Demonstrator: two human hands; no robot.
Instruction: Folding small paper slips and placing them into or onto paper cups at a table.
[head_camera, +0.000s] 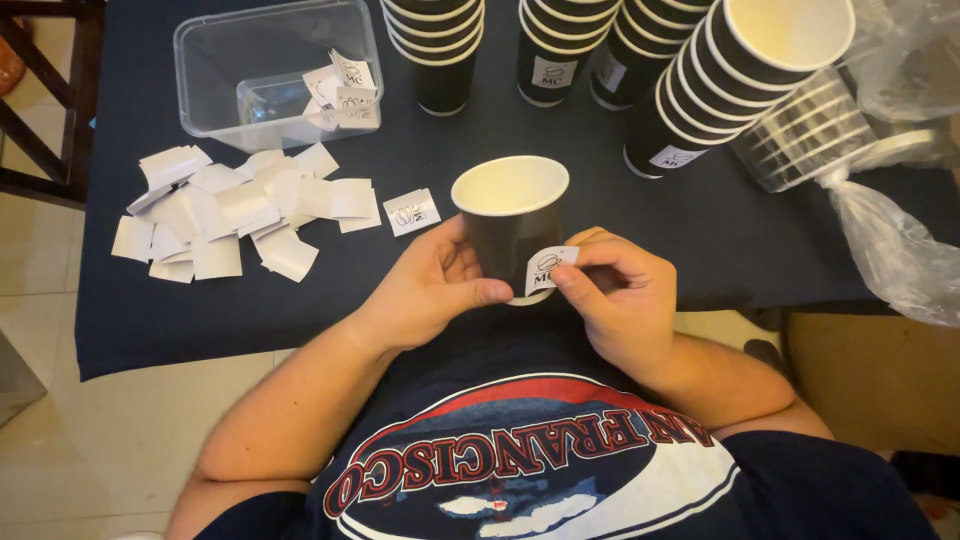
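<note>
L hand (435, 285) grips black cup (510, 225); R hand (620, 295) pinches sticker (549, 270), cup base hidden.

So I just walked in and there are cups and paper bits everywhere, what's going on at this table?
A person holds a black paper cup in the left hand while the right hand presses a small white sticker against its side. Stacks of black cups stand at the back of the dark table; some show a sticker. A pile of white paper slips lies to the left, one sticker lies loose, and a clear plastic tub holds a few more.
</note>
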